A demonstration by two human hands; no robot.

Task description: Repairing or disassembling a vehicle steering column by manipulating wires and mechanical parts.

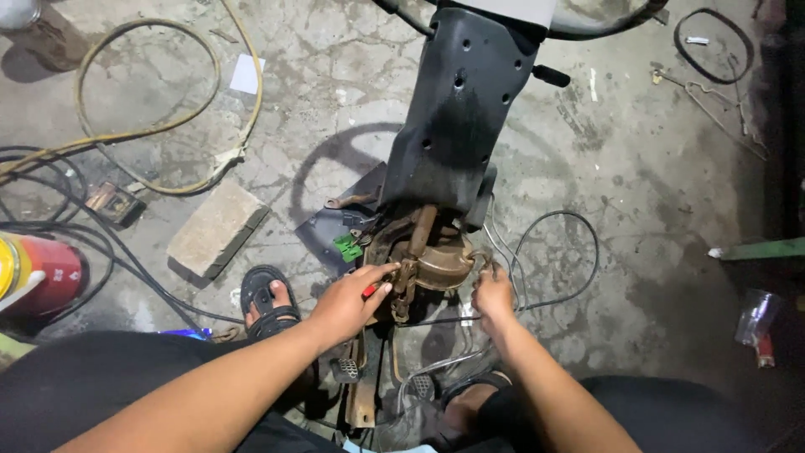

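Rusty brown metal fills the middle of your view: a round hub assembly [432, 264] sits on the concrete floor [637, 184] just below a black plastic fender [457, 109] that runs up toward the top edge. Your left hand [348, 302] comes in from the lower left and its fingers are closed around a small red-handled tool [370, 290], whose tip meets the left side of the hub beside a short rusty chain or linkage [404, 289]. Your right hand [493, 295] is at the right side of the hub, fingers curled in against the metal and a thin black cable [579, 252] that loops out to the right; whether they actually pinch the cable or only press on the hub, you cannot tell from this angle.

A small green connector [348, 247] lies just left of the hub, on a dark flat plate [327, 222]. Your left foot in a black sandal [268, 298] rests on the floor just left of your left hand, and a foot peg [345, 369] shows between your knees. Farther left lies a grey brick [216, 228], and a yellow hose [159, 126] curls in a wide loop above it. A red canister [46, 273] lies at the far left edge among black cables [92, 235]. Well apart on the upper right, a black rubber ring [714, 46] lies on the floor.
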